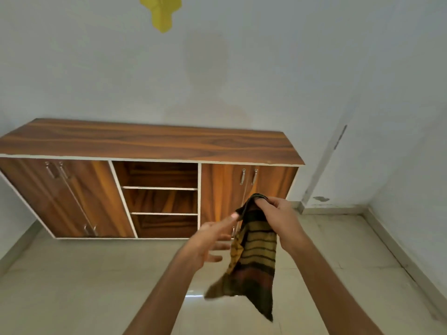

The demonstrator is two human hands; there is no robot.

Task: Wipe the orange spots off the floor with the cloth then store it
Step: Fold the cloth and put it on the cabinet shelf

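Note:
A striped cloth point(254, 259) in dull yellow, brown and black hangs in the air in front of me. My right hand point(278, 213) grips its top edge. My left hand point(212, 240) is beside the cloth with fingers spread, its thumb and forefinger touching the cloth's upper left edge. The beige tiled floor point(84, 286) lies below; no orange spots show on the visible part.
A low wooden cabinet point(150, 143) stands against the pale wall ahead, with closed doors left and right and open middle shelves point(162, 201). A room corner with skirting is at the right point(362, 211). A yellow shape point(162, 10) hangs on the wall above.

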